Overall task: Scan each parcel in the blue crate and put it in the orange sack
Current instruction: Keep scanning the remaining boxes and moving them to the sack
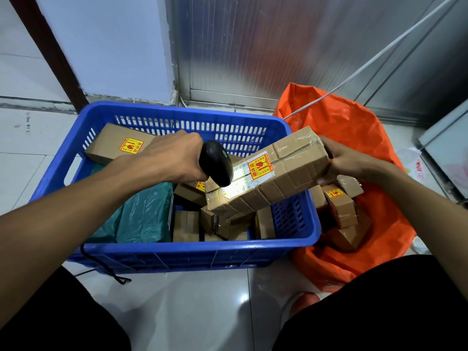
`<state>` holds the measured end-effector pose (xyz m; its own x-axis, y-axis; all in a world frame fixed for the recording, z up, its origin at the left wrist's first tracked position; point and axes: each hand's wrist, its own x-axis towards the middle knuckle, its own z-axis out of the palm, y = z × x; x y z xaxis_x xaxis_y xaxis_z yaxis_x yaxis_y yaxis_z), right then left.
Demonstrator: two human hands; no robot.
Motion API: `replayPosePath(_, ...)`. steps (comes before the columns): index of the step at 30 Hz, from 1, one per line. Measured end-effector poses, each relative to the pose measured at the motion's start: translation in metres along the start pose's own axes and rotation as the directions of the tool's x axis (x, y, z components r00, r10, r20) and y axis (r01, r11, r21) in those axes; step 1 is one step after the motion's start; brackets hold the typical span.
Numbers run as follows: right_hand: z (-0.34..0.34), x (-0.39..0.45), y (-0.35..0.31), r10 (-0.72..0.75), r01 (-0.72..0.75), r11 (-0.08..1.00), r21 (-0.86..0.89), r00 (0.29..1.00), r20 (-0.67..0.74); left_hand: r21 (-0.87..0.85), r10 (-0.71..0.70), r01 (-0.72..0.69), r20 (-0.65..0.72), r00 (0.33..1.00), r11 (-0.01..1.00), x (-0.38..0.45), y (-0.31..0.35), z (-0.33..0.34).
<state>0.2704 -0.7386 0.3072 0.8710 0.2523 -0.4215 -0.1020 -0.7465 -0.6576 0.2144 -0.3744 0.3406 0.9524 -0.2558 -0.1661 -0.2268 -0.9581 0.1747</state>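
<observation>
My left hand (174, 158) grips a black barcode scanner (215, 164) whose head points down at the white label of a long cardboard parcel (286, 171). My right hand (350, 160) holds that parcel by its far end, tilted above the right side of the blue crate (177, 252). A bright patch of scanner light falls on the label. The crate holds another long carton (114, 145), green poly bags (147, 216) and several small cartons (228, 221). To the right, the orange sack (354, 127) lies open with a few cardboard parcels (340, 206) inside.
The scanner's black cable (101, 264) hangs over the crate's front rim onto the tiled floor. A white cable (367, 64) runs across the metal wall behind the sack. A white cabinet (448, 153) stands at the far right. My dark-clothed knees fill the bottom corners.
</observation>
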Motion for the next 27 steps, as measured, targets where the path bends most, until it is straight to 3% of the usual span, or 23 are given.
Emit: replayPosePath(27,-0.0013,0.0007,-0.0018,-0.015,0.015,0.999,0.035,1.0,0.023,0.046,-0.021,0.022,-0.026,0.999,0.999,0.0046,-0.0012,0.0043)
